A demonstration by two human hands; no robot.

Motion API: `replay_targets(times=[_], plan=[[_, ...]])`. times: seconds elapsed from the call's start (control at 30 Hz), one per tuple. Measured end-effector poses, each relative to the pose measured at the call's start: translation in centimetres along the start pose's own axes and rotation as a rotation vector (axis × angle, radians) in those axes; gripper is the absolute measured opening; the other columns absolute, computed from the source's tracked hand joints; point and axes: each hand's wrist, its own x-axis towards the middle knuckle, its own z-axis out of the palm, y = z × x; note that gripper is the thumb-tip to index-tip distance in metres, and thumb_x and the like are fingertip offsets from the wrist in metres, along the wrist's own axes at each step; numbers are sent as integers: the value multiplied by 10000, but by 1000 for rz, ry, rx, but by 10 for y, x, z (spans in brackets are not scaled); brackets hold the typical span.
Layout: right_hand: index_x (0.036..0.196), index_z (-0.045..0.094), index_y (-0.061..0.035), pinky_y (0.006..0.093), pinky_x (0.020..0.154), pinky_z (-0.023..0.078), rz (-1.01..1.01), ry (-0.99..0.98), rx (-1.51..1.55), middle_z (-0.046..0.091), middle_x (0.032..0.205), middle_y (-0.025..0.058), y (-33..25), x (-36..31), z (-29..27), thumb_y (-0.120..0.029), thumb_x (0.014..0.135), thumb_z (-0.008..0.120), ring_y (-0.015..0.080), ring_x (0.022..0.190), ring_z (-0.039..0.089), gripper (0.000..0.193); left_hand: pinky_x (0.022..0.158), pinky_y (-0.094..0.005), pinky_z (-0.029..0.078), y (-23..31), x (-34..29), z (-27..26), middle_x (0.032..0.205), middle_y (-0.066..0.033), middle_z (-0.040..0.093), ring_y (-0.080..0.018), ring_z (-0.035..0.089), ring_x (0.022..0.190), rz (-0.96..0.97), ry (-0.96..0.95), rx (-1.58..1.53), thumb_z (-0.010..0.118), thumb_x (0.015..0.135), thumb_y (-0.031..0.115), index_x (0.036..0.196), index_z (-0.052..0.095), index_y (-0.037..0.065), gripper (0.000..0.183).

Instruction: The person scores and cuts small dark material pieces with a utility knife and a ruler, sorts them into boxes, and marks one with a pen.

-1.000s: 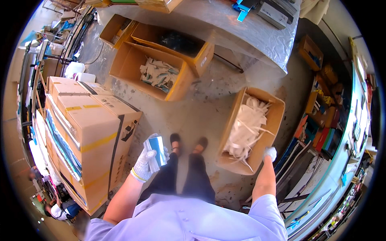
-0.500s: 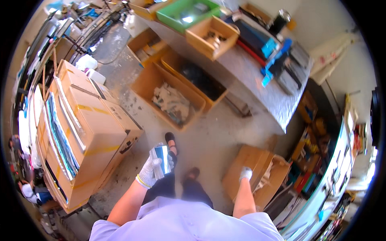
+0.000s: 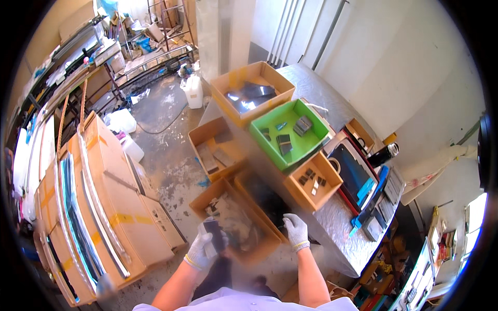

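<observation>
My left hand, in a white knitted glove, is closed around a stack of flat rectangular pieces with a dark face. It hovers beside an open cardboard box of crumpled pale material. In a matching glove, my right hand reaches toward the table's near edge with fingers loosely bent and apart; I see nothing in it. Ahead of it a small cardboard tray holds small dark pieces and a pale one. Behind that tray stands a green plastic bin with dark rectangular stacks inside.
A silver-covered table carries a cardboard box of shiny dark sheets, a red-edged tray and a black bottle. A dark-lined box sits by the table. Tall cartons stand left; white jugs rest on the floor.
My view has shifted toward the table. My right hand has moved from above the floor carton on the right to the table's near edge. My left hand still holds the stack.
</observation>
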Motion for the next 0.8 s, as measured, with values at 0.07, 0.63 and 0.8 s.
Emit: replay_targets(times=[0.07,0.63,0.8], plan=[[1061,721,-28,400,889,535,-176,-9,-93,717,1057,186,-52,47,3,-166,921,656,350,986,687,207,954,-485,565,17,23,6,1186,-167,639,-343,669,1064,8,-1,-35,763,854,285,1490,385,224,743],[1113,635,-57,437,857,519,-530,-84,-909,648,1097,129,-178,379,165,-253,907,652,307,986,644,285,966,-495,551,62,76,-42,1199,-119,629,-300,644,1109,16,240,-157,777,843,292,1444,436,212,695],[926,717,-93,415,827,519,-571,-130,-1023,652,1012,122,-196,380,164,-268,904,646,291,958,647,191,972,-491,548,73,91,-57,1205,-116,630,-293,649,1103,22,258,-164,771,845,307,1446,433,191,699]])
